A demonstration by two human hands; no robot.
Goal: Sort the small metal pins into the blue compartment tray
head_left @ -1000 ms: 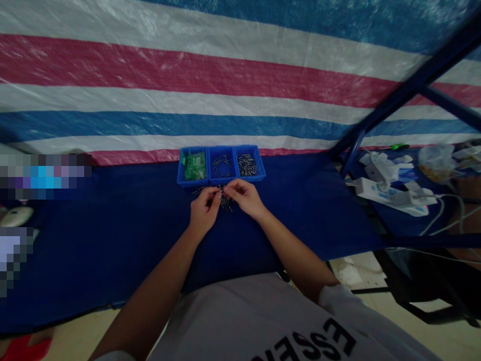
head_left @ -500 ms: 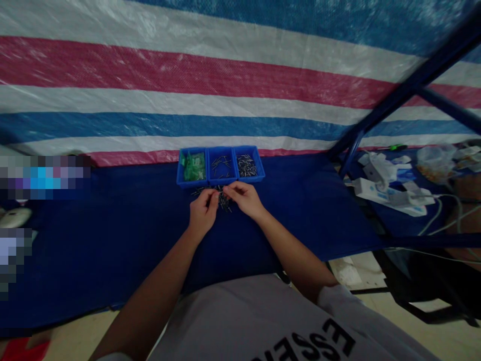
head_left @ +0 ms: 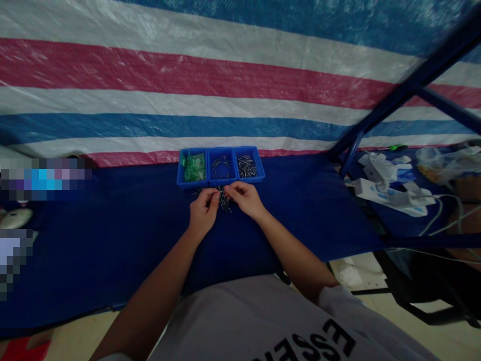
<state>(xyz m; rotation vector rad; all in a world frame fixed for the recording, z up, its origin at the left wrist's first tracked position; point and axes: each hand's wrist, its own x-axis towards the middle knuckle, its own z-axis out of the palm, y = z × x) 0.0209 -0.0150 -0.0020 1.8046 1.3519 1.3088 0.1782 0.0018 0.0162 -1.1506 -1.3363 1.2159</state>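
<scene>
My left hand (head_left: 203,209) is closed in a pinch, thumb against forefinger. Opposite it, my right hand (head_left: 245,198) pinches too, its fingertips a short way from the left ones. Whatever lies in either pinch is too small to make out. Beneath and between the fingers, a loose pile of thin dark metal pins (head_left: 226,204) lies on the blue cloth, partly hidden by my hands. Just beyond stand three joined blue bins: the left bin (head_left: 192,183) holds green plastic packets, the middle bin (head_left: 222,182) a few thin pins, the right bin (head_left: 251,178) many short metal pieces.
A blue cloth (head_left: 112,240) covers the surface. Behind it hangs a striped tarp (head_left: 210,75). A blue metal frame (head_left: 391,95) rises at the right, near a white power strip (head_left: 394,198) with cables and plastic bags. A white mouse (head_left: 15,218) sits at the far left.
My hands stay nearly in place, with the gap between the fingertips slightly wider than before. The bins and the pile look the same.
</scene>
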